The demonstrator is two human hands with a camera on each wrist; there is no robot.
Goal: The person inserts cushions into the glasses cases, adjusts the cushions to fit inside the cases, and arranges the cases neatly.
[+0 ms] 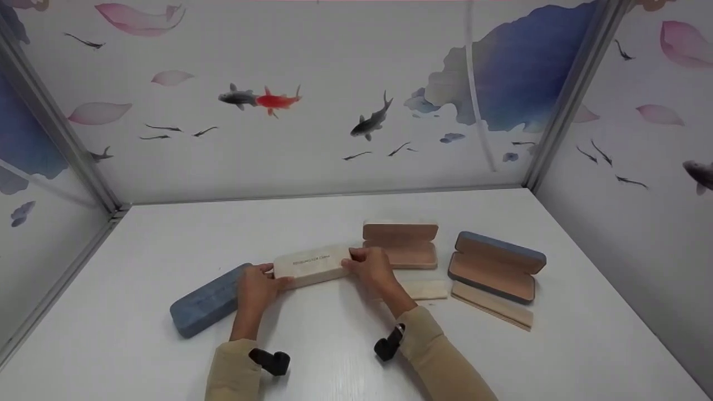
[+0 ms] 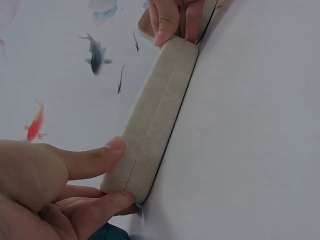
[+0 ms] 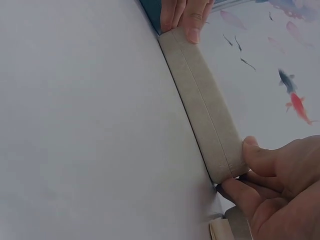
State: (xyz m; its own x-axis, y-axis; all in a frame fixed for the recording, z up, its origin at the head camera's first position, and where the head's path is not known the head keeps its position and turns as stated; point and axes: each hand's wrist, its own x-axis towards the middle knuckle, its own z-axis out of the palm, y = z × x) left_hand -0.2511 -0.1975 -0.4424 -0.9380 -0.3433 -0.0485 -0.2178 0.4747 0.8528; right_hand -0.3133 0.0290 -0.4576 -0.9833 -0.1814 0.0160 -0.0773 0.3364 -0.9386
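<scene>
A closed cream glasses case (image 1: 312, 266) with printed lettering on its lid lies at the middle of the table. My left hand (image 1: 258, 292) grips its left end between thumb and fingers, and my right hand (image 1: 379, 274) holds the right end the same way. Both wrist views show the seam along the front of the cream case (image 2: 150, 120), with the thumbs on top and the fingers lower at the ends. Just left of it is a closed blue glasses case (image 1: 203, 303), its right end partly hidden behind my left hand.
Behind my right hand stands an open cream glasses case (image 1: 412, 256) with a tan lining. Farther right is an open blue glasses case (image 1: 496, 273). In front of them lie a folded cream cloth (image 1: 426, 289) and a folded beige cloth (image 1: 493, 306). Printed walls (image 1: 323, 167) border the white table.
</scene>
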